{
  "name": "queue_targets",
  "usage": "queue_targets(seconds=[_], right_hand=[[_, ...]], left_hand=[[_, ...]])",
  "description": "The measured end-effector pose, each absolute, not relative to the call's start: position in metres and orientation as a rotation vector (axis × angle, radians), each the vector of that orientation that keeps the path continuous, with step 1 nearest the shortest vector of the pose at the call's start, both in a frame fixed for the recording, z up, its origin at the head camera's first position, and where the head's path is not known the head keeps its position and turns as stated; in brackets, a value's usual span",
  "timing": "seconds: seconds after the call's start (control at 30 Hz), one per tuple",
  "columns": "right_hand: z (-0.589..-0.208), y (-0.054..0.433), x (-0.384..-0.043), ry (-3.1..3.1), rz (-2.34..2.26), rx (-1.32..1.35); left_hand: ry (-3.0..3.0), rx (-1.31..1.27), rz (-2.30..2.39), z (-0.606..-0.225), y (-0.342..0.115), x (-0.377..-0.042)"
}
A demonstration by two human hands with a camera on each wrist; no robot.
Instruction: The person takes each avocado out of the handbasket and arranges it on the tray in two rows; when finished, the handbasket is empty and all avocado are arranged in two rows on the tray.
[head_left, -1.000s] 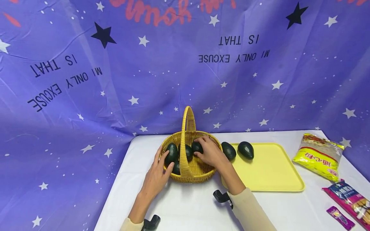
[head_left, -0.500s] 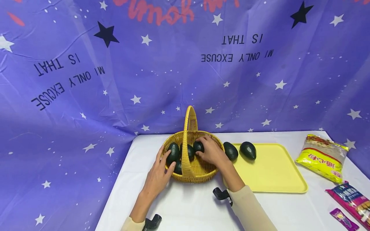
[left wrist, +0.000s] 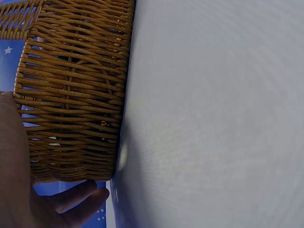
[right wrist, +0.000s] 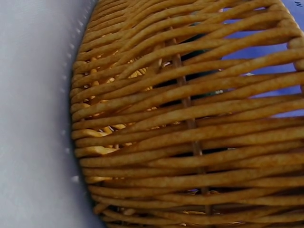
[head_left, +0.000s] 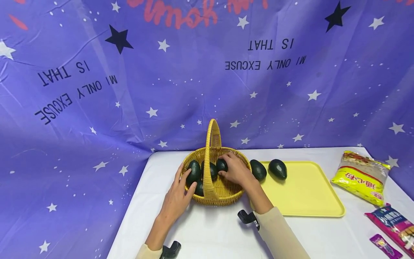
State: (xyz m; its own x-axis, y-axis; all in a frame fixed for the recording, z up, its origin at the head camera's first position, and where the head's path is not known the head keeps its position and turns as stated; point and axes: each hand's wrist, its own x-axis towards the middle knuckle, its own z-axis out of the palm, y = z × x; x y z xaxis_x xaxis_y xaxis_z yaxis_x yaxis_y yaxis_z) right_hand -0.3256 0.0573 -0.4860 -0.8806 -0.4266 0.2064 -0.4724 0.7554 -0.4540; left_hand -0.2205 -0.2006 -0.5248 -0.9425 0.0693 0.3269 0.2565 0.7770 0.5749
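A yellow wicker basket [head_left: 220, 202] with a tall arched handle holds several dark green avocados. Inside it, right of the handle, my right hand [head_left: 235, 170] grips an avocado [head_left: 221, 165] between thumb and fingers. My left hand [head_left: 176, 194] holds the basket's left rim, its thumb and a finger reaching over the rim beside another avocado [head_left: 193, 171]. Two more avocados, one [head_left: 212, 171] behind the handle and one [head_left: 199, 188] near the front wall, lie partly hidden. In the left wrist view, fingers [left wrist: 78, 202] extend along the basket's end. The right wrist view shows only woven wall, not the hand.
A yellow tray [head_left: 304, 194] lies right of the basket, with two avocados, one [head_left: 258, 170] close to the basket and one [head_left: 277, 169] farther right. Farther right are a yellow food bag [head_left: 361, 178], a pink-and-blue snack packet [head_left: 392, 223] and a small purple packet [head_left: 385, 246]. A purple starry cloth [head_left: 181, 93] hangs behind.
The whole scene shifted slightly right in the head view between the first and second frames. Both hands keep their places at the basket, the right one still gripping the avocado.
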Motion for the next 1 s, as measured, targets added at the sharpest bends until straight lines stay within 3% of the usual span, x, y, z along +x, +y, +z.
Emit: queue_targets(seconds=[1.0], right_hand=[[-0.484,0.068,-0.316,-2.742,0.814,0.764]], left_hand=[[-2.667,-0.257,-0.923,-0.524,-0.2,-0.219]])
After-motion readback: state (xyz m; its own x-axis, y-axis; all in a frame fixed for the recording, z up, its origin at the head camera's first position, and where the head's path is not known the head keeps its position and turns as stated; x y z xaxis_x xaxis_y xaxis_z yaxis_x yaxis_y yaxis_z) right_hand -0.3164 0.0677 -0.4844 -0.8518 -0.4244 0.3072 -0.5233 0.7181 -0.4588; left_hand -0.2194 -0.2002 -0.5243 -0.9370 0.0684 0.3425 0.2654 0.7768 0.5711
